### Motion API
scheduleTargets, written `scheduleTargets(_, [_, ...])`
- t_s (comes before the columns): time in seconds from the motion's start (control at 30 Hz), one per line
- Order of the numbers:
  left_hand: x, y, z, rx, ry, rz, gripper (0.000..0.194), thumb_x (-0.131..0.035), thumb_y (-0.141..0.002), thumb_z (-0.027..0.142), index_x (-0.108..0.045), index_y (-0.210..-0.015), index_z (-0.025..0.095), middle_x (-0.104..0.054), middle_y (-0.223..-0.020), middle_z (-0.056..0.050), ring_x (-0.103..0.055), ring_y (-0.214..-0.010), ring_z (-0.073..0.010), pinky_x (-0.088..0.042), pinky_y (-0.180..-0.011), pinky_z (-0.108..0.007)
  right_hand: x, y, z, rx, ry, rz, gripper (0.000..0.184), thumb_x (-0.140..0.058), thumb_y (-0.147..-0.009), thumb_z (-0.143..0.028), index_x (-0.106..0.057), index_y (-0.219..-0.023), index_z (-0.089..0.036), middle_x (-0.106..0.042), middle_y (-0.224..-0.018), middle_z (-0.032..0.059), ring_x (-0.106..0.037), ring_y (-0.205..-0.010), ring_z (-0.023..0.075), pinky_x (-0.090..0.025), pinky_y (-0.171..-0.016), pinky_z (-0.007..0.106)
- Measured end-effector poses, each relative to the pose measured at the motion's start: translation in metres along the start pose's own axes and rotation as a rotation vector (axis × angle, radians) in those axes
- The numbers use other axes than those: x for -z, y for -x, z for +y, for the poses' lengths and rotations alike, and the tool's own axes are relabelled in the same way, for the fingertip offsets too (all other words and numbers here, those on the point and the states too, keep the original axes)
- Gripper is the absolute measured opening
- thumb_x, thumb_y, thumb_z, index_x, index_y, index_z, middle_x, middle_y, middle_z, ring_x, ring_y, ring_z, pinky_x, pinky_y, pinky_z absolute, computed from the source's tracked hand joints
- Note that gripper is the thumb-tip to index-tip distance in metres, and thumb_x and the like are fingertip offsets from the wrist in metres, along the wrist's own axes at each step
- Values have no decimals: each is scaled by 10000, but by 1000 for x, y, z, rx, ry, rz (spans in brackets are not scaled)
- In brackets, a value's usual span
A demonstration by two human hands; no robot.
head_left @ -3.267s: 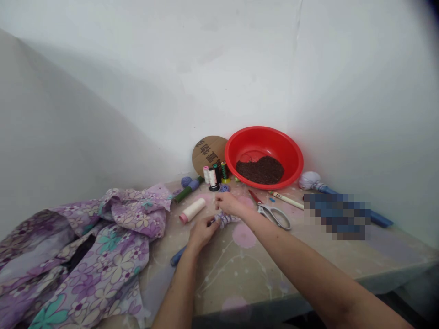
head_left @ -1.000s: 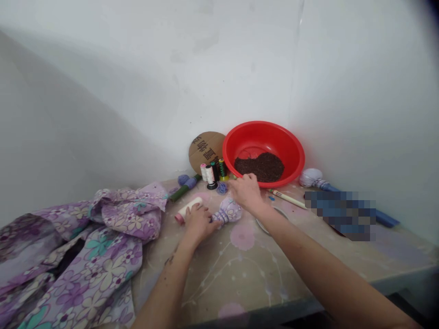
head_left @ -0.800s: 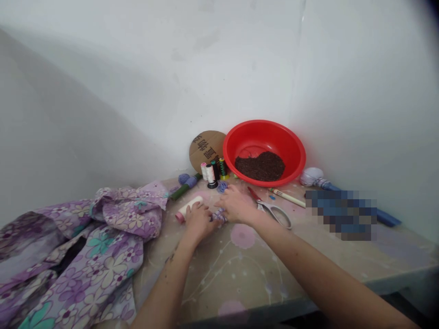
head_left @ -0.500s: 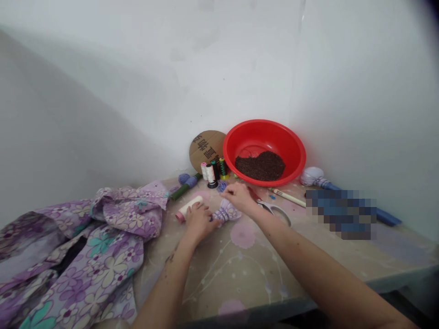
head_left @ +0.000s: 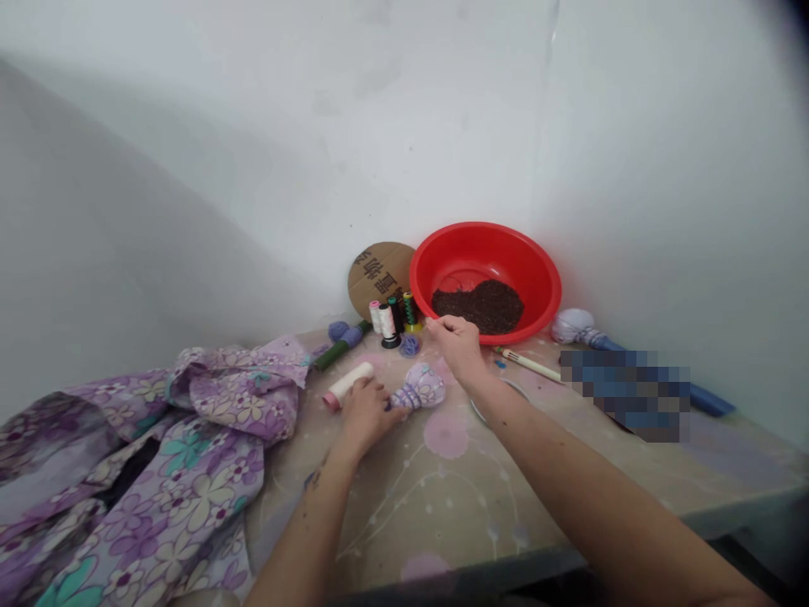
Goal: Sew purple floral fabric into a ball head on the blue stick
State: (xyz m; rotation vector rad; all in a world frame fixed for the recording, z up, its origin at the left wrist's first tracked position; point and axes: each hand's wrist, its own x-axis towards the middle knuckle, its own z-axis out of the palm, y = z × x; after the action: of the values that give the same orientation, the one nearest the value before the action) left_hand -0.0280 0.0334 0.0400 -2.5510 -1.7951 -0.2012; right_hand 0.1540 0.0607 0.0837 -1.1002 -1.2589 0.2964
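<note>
My left hand [head_left: 367, 415] is closed around the narrow end of a floral cloth bundle [head_left: 425, 385]. The bundle has a round head, and purple yarn is wound about its neck. My right hand [head_left: 456, 341] is raised just in front of the red basin, with thumb and fingertips pinched together; whatever they hold is too fine to make out. Beside my left fingers lies a white thread spool [head_left: 350, 384] with a pink base. A small purple yarn ball [head_left: 409, 344] rests between the hands. Scissors [head_left: 484, 403] lie partly hidden under my right forearm.
The red basin [head_left: 549, 291] holds dark brown grains [head_left: 490, 305]. Several thread spools [head_left: 386, 324] stand by a cardboard disc [head_left: 379, 274]. Floral fabric [head_left: 215, 472] is heaped at left. At right lie a pen [head_left: 531, 365] and another bundle [head_left: 574, 325] on a blue handle.
My right hand has moved up and to the right, away from the bundle's head, which now shows fully along with the yarn ball. My left hand has stayed in place.
</note>
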Motion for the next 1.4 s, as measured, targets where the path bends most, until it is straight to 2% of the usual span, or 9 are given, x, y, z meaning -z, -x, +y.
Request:
scheduleTargets(0.17, [-1, 1, 1, 2, -18, 45, 436, -476, -683, 540, -669, -840, 181, -632, -955, -77, -446, -1038, -238, -323, -880, -311, -7, -5, -6, -152, -370, 3, 248, -555, -651, -374, -569, -540, -153, -499, -516, -30, -425, -517, 96, -316, -508, 217])
scheduleTargets(0.33, [5, 6, 7, 42, -7, 15, 399, -469, -691, 516, -667, -792, 184, -644, -897, -76, -466, -1007, -239, -345, -838, -301, -10, -2, -21, -178, -433, -12, 205, -568, -631, -339, -580, -537, -157, -512, -521, -25, -443, -545, 101, -331, -521, 217])
scheduleTargets(0.6, [2, 12, 6, 135, 89, -14, 415, -429, -707, 539, -641, -803, 196, -629, -850, -77, -522, -919, -228, -385, -739, -299, 21, -2, -34, 108, 76, -72, 200, -505, -670, -281, -593, -532, -167, -523, -527, -14, -447, -588, 122, -337, -617, 259])
scheduleTargets(0.73, [-5, 14, 6, 151, 165, -17, 456, -372, -728, 565, -599, -902, 210, -624, -883, -61, -563, -816, -201, -394, -654, -278, 52, -9, -45, 161, 123, -141, 254, -473, -621, -183, -647, -807, -196, -516, -579, -21, -441, -607, 125, -343, -611, 260])
scheduleTargets(0.9, [-9, 14, 9, 160, 158, -20, 500, -512, -652, 530, -537, -1031, 205, -600, -1000, -70, -546, -903, -225, -399, -713, -282, 75, -17, -70, 147, -258, 203, 271, -378, -674, -185, -591, -839, -159, -484, -630, -12, -444, -578, 102, -356, -565, 245])
scheduleTargets(1.0, [2, 11, 10, 164, 75, -51, 354, -526, -667, 397, -567, -961, 203, -619, -932, -69, -559, -860, -229, -405, -701, -301, 73, -13, -73, 159, -265, 356, 191, -404, -706, -228, -577, -751, -159, -492, -620, -11, -458, -578, 104, -364, -568, 243])
scheduleTargets(1.17, [50, 2, 11, -37, -113, 24, 262, -484, -657, 204, -626, -871, 258, -621, -846, -56, -519, -891, -229, -353, -816, -359, 45, 8, -45, 122, 30, 16, 209, -444, -742, -293, -600, -684, -168, -567, -635, 7, -495, -616, 126, -369, -592, 244])
scheduleTargets(1.3, [81, -4, 23, -297, -252, 124, 297, -466, -603, 83, -669, -756, 237, -620, -697, -65, -460, -964, -234, -46, -1020, -408, 19, 28, -20, 173, 164, -389, 193, -481, -725, -280, -638, -763, -176, -612, -727, 22, -518, -673, 136, -371, -609, 234])
scheduleTargets(1.4, [86, -6, 32, -357, -287, 170, 278, -455, -618, 92, -667, -745, 218, -625, -708, -71, -446, -993, -236, 46, -1037, -393, 6, 45, -10, 164, 211, -526, 215, -482, -726, -264, -625, -861, -177, -602, -731, 22, -514, -669, 136, -372, -604, 231])
